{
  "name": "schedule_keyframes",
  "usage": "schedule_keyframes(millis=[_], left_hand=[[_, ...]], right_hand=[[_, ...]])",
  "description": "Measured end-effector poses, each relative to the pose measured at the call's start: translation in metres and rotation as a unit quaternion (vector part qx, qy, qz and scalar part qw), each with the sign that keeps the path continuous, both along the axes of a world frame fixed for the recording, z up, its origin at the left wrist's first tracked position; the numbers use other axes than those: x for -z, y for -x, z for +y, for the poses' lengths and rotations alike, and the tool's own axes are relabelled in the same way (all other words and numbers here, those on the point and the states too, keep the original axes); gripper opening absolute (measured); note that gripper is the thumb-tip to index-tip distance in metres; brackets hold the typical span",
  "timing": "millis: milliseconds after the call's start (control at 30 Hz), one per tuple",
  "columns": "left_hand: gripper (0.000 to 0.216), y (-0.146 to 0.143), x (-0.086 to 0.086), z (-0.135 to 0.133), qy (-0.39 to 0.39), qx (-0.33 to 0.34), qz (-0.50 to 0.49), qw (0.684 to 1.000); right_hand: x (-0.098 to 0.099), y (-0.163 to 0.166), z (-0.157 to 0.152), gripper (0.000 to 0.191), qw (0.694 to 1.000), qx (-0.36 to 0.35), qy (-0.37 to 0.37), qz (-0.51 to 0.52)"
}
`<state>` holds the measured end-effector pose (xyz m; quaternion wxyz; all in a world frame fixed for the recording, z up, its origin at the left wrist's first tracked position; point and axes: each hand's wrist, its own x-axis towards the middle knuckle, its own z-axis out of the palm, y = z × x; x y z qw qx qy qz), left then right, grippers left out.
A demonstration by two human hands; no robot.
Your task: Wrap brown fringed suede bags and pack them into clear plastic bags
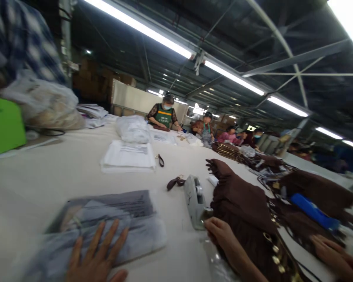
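My left hand point(98, 254) lies flat with its fingers spread on a packet in a clear plastic bag point(147, 239). Through the film I see a grey item with dark printed lines; its kind is unclear. My right hand point(223, 235) is closed in a pinch at the front end of a pale tape dispenser point(192, 203), where a shiny bit of clear tape shows at the fingertips. Right beside that hand lies a brown fringed bag point(244, 196) with gold fittings. Small brown straps point(173, 183) with a metal ring rest behind the dispenser.
A stack of white plastic bags point(129, 156) and a bulging clear bag point(132, 129) stand farther back. A green box point(6, 121) is at the left. A co-worker's hands point(329, 250) work at the right near a blue packet point(314, 211). Several people sit along the table.
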<state>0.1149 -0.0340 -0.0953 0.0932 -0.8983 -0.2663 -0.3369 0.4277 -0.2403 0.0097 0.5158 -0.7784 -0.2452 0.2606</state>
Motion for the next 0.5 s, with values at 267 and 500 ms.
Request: schedule_keyframes(millis=[267, 500], left_hand=[[0.074, 0.002, -0.014, -0.01, -0.014, -0.025, 0.047, 0.998], [0.076, 0.005, -0.012, -0.008, -0.009, -0.021, 0.059, 0.998]], right_hand=[[-0.101, 0.069, 0.126, 0.013, 0.809, -0.534, 0.1, -0.225], [-0.062, 0.117, 0.223, 0.032, 0.557, -0.627, 0.179, -0.514]])
